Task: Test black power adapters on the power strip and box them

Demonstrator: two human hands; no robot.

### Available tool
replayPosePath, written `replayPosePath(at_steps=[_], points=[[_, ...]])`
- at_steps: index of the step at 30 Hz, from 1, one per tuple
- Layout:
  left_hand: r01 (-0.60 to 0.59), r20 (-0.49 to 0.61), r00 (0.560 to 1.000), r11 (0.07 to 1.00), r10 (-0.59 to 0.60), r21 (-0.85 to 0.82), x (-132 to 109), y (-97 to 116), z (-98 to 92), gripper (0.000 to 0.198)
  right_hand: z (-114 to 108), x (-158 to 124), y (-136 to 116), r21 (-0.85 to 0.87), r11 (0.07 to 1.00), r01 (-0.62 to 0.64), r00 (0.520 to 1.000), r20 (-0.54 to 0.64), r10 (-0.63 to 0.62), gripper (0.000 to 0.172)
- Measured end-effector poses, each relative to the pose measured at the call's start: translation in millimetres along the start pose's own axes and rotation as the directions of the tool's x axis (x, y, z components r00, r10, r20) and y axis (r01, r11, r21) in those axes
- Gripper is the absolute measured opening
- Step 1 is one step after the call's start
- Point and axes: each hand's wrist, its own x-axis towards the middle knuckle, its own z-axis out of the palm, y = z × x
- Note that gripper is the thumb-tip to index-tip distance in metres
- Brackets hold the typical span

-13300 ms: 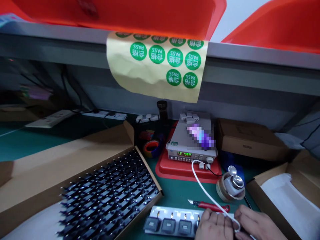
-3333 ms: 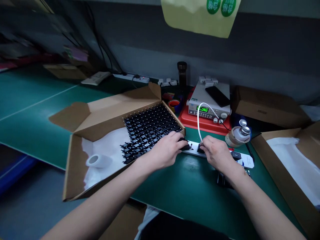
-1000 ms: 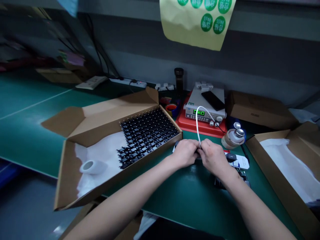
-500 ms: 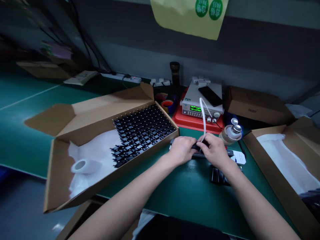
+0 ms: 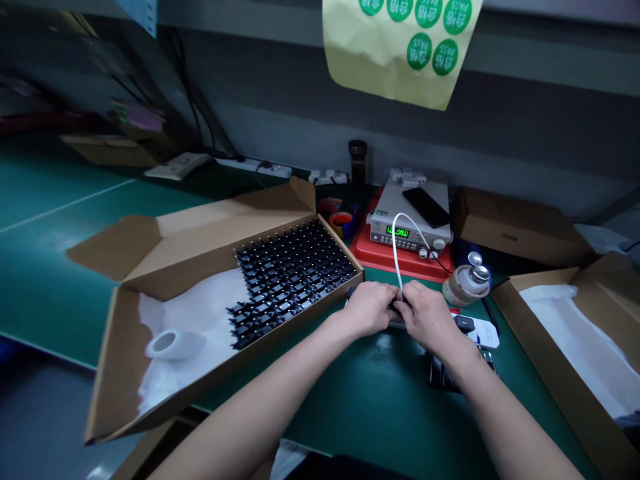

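My left hand (image 5: 373, 309) is closed on a small black adapter, mostly hidden by the fingers, above a power strip (image 5: 488, 332). Beside it, my right hand (image 5: 427, 315) pinches the lower end of a white cable (image 5: 395, 250) against the adapter. Whether its plug sits fully in the adapter is hidden. The cable arches up and over to a bench meter (image 5: 407, 232) with a green lit display. A black plug (image 5: 464, 324) sits on the strip's right part. Under my right forearm lie more black adapters (image 5: 441, 375), partly covered.
Left of my hands, an open cardboard box (image 5: 210, 387) holds rows of black adapters (image 5: 295, 273) and a white roll (image 5: 173, 345). Another open box (image 5: 537, 360) stands at right. A tub with a metal-topped bottle (image 5: 465, 283) is behind the strip. A phone (image 5: 426, 207) lies on the meter.
My hands have drawn closer together around the cable end, and the fingers now meet. The display reading differs. The whole view has shifted, so the bench appears lower.
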Motion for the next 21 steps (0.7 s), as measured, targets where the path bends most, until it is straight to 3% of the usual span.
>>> replayPosePath(at_steps=[21], points=[[0.021,-0.087,0.996,0.999,-0.019,0.025,-4.1,2.1,12.1,0.002,2.7,-0.9,-0.2,-0.057,0.998,0.009,1.0,-0.02,-0.01,0.009]])
